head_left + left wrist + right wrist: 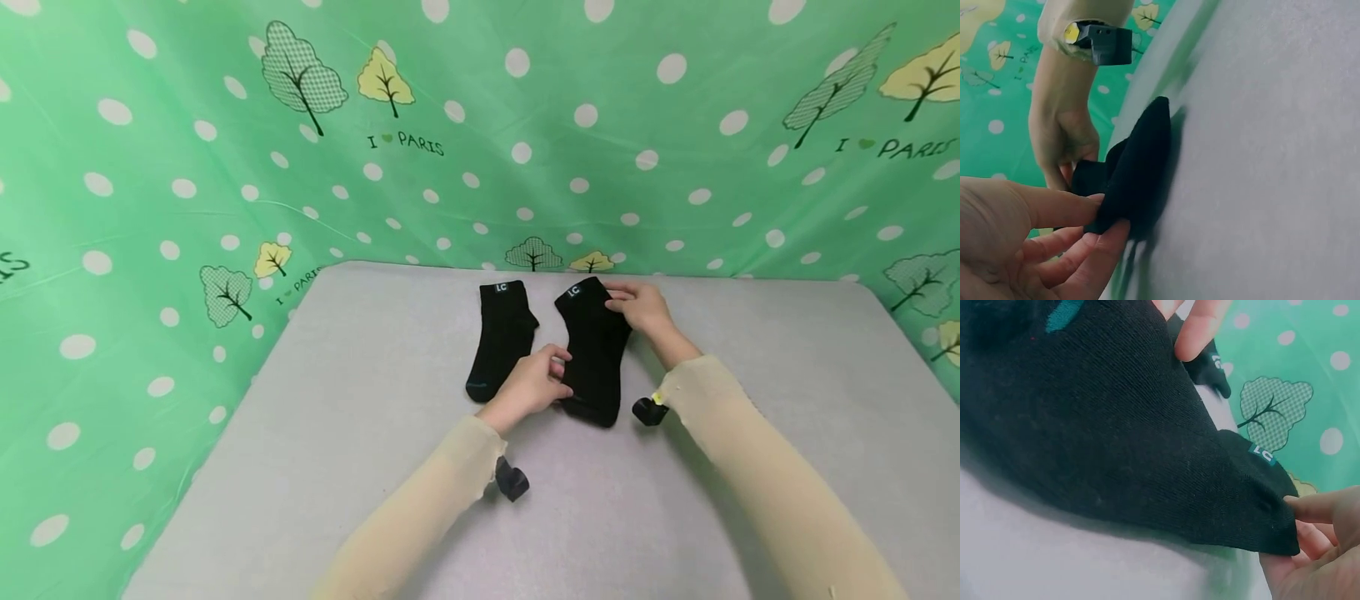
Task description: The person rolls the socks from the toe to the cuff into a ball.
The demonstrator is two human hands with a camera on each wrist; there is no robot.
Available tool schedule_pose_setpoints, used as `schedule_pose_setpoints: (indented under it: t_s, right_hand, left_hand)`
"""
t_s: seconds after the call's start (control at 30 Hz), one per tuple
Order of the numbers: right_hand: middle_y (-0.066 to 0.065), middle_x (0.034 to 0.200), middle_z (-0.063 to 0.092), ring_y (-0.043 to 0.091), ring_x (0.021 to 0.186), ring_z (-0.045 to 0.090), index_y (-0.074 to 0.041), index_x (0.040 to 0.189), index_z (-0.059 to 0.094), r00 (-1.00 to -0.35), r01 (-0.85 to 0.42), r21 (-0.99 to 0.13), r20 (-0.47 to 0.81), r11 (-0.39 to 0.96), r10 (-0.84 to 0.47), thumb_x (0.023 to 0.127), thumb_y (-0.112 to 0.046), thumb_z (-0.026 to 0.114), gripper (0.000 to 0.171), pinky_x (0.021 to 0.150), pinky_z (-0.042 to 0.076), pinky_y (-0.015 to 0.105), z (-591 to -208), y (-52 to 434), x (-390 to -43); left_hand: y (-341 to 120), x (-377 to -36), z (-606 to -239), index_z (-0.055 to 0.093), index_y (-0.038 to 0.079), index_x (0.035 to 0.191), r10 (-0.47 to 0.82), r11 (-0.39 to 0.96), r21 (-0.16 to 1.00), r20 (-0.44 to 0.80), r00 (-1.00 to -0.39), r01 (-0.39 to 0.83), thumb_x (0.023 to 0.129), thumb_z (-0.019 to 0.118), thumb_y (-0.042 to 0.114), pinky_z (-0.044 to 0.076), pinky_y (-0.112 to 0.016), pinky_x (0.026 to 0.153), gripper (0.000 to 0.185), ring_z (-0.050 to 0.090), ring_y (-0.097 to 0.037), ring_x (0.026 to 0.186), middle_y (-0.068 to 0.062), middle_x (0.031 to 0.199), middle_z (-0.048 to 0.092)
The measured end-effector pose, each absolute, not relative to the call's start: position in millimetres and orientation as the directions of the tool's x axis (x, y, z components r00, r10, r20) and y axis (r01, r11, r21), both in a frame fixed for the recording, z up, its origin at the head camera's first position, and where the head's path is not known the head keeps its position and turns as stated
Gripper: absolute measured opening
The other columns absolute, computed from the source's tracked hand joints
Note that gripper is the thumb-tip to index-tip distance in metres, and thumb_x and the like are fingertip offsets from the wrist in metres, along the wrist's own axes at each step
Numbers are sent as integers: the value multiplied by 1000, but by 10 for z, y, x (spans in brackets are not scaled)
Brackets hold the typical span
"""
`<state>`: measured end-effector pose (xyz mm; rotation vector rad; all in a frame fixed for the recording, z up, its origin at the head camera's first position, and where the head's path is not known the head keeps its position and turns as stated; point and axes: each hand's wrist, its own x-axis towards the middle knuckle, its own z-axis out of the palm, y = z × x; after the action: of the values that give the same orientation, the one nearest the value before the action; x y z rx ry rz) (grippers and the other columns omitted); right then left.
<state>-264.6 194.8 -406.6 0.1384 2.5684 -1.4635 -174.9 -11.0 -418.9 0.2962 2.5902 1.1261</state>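
Two black ankle socks with white LC marks on their cuffs are on the table. The right-hand sock point(596, 354) is held by both hands, its toe pointing toward me. My left hand point(534, 382) pinches its left edge near the toe end, and the left wrist view shows the thumb point(1072, 209) and fingers on either side of the fabric. At the cuff, my right hand point(641, 308) pinches the right edge, seen closely in the right wrist view. The left-hand sock point(501, 333) lies flat beside it, partly behind my left hand, with a blue line at its toe.
A pale grey table point(360, 350) lies under the socks. Behind it hangs a green dotted cloth point(480, 100) printed with trees and lettering. Small black devices point(512, 479) sit at both wrists, by the beige sleeves point(420, 508).
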Motion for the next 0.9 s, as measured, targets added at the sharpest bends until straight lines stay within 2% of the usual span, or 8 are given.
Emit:
schedule_pose_setpoints:
  t_s: [0.37, 0.57, 0.7, 0.9]
  right_hand:
    - [20, 145, 54, 33, 138, 48, -8, 146, 49, -985, 149, -903, -169, 403, -14, 101, -10, 56, 46, 118, 36, 45, -3938, 1695, -2682]
    - [19, 143, 56, 31, 136, 50, -9, 145, 52, -988, 121, -913, -148, 389, -39, 101, -9, 57, 44, 116, 39, 43, -3859, 1474, -2748]
    - [19, 143, 56, 30, 135, 51, -9, 144, 53, -990, 98, -919, -131, 381, -60, 100, -7, 57, 44, 114, 41, 43, -3853, 1347, -2792]
    - [16, 140, 59, 29, 134, 54, -11, 143, 55, -992, 89, -921, -118, 379, -54, 100, -8, 58, 43, 114, 42, 41, -3872, 1156, -2854]
  left_hand:
    - [-393, -1769, -4073, 63, 12, 127, 305, 617, 786, -180, -935, 50, 84, 77, 8, 54, -26, 79, 45, 70, -17, 93, -7, 108, 69]
    - [-635, -1769, -3975, 60, 8, 130, 290, 496, 867, -221, -931, -51, 86, 73, 0, 61, -30, 72, 46, 69, -21, 90, -15, 114, 64]
    - [-796, -1774, -3943, 58, 5, 133, 279, 442, 890, -252, -927, -110, 88, 69, -2, 61, -33, 76, 46, 66, -20, 87, -19, 117, 60]
    - [-999, -1803, -3917, 56, 5, 134, 280, 406, 902, -275, -920, -146, 90, 67, -4, 61, -34, 79, 47, 61, -15, 82, -15, 111, 58]
